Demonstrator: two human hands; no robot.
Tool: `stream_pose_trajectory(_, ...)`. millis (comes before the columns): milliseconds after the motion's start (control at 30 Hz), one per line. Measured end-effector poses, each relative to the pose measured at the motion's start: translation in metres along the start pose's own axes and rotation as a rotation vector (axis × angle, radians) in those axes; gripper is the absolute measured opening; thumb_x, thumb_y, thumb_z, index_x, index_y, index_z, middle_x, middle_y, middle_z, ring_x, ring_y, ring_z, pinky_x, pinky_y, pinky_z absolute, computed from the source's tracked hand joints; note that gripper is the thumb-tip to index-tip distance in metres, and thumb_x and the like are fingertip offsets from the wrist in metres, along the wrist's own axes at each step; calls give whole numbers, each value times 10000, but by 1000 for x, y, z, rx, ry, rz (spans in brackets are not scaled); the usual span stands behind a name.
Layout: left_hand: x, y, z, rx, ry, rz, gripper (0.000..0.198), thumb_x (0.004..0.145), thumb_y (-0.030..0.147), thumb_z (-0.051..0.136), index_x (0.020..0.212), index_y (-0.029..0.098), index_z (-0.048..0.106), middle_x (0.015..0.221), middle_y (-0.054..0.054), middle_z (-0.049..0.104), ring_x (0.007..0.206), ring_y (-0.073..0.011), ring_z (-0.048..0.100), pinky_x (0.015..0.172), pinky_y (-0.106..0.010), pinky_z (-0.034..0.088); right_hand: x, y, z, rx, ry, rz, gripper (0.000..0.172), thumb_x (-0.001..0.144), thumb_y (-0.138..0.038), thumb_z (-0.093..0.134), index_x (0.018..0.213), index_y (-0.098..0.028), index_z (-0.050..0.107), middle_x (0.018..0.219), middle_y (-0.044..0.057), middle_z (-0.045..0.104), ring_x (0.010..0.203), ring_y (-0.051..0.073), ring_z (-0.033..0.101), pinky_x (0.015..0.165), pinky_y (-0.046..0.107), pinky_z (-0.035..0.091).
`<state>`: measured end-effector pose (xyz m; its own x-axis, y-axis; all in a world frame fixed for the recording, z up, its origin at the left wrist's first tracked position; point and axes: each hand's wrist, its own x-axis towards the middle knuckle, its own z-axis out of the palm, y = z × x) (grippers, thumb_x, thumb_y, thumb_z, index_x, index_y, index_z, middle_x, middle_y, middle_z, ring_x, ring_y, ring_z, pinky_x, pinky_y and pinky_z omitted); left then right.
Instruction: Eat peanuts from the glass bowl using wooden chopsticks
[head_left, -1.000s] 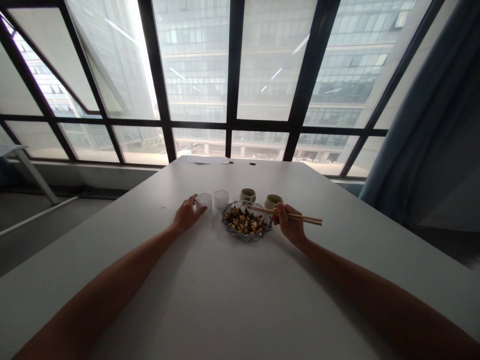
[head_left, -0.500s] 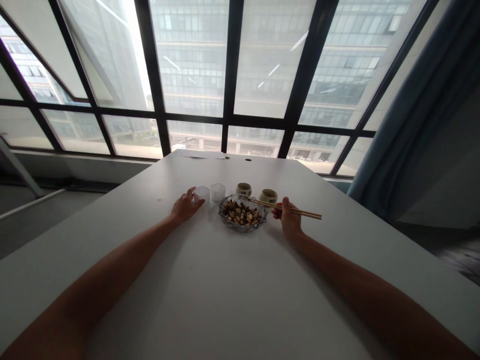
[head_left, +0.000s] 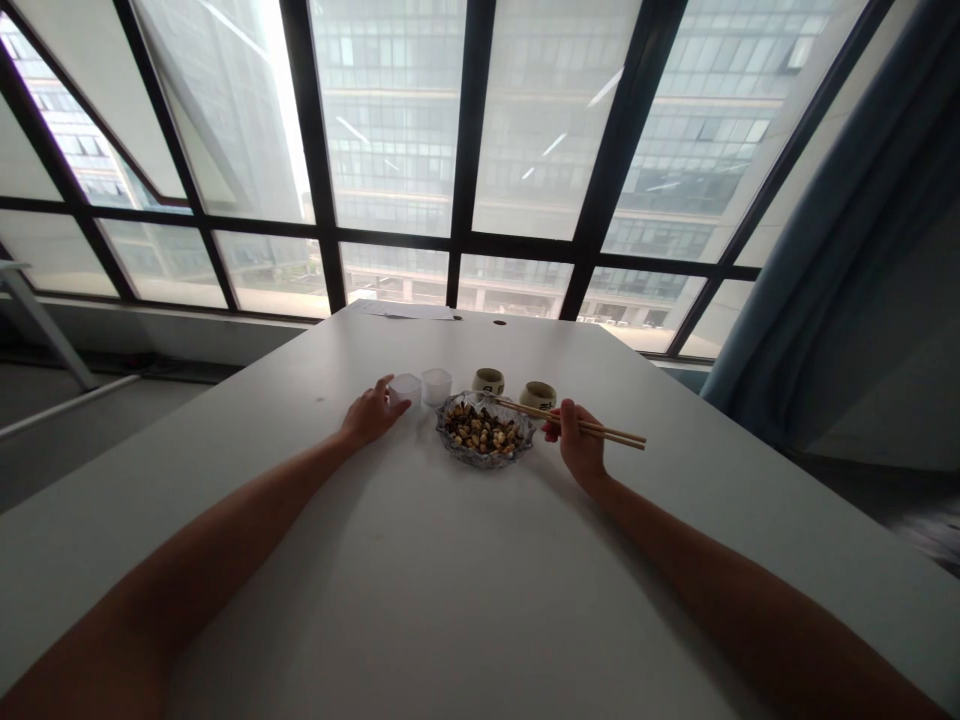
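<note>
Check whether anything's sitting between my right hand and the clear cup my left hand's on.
Yes: the clear bowl stands between your right hand and the left clear cup, and the other clear cup is just right of that one, roughly in line.

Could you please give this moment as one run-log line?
left hand: around clear cup; right hand: holding chopsticks; chopsticks: over glass bowl

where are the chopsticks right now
In the head view, the wooden chopsticks are right of centre, held in the right hand, tips by the far rim of the glass bowl.
</note>
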<state>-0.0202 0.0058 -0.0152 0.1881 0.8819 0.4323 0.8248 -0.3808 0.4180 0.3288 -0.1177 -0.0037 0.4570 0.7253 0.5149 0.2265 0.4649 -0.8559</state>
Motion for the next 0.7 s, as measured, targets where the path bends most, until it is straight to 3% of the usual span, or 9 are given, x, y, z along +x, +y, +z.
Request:
stream_pose_trajectory(167, -1, 3, 0, -7, -3, -9, 708, 891, 522, 600, 1457, 148, 398, 1141, -146, 703, 1053, -294, 675, 900, -414, 521, 4, -10, -4, -187, -144, -286, 415, 942, -566, 552, 773, -199, 647, 603, 26, 680, 486, 150, 612, 493, 280, 514)
stream_pose_trajectory(267, -1, 4, 0, 1, -5, -3, 710, 891, 516, 604, 1460, 143, 399, 1138, -151, 705, 1060, -299, 674, 904, -417, 520, 20, -21, -1, -357, -255, -525, 352, 955, -498, 559, 786, -210, 672, 632, 23, 692, 527, 153, 627, 550, 286, 518)
stream_pose_trajectory(367, -3, 5, 0, 8, -4, 3, 706, 894, 516, 602, 1459, 143, 400, 1139, -150, 705, 1071, -300, 671, 905, -412, 520, 40, -31, 11, -458, -282, -626, 354, 962, -480, 546, 776, -208, 678, 646, 28, 696, 543, 152, 630, 556, 275, 500)
stream_pose_trajectory(467, -4, 6, -1, 16, -10, 5, 702, 895, 525, 597, 1454, 149, 400, 1133, -143, 707, 1071, -297, 672, 903, -407, 519, 54, -31, 28, -468, -216, -620, 412, 975, -503, 504, 732, -207, 654, 626, 29, 683, 540, 149, 624, 557, 268, 487)
stream_pose_trajectory(567, -4, 7, -2, 17, -13, 3, 697, 894, 525, 597, 1453, 159, 398, 1138, -137, 705, 1068, -292, 674, 900, -403, 519, 61, -24, 40, -487, -230, -542, 504, 935, -614, 507, 663, -207, 624, 587, 34, 664, 515, 150, 598, 526, 270, 466)
stream_pose_trajectory(700, -4, 9, -2, 11, -19, -1, 694, 896, 515, 595, 1456, 158, 394, 1146, -142, 703, 1076, -299, 670, 905, -415, 517, 65, -26, 41, -402, -214, -369, 564, 881, -713, 520, 651, -206, 612, 541, 36, 634, 484, 157, 572, 474, 276, 453)
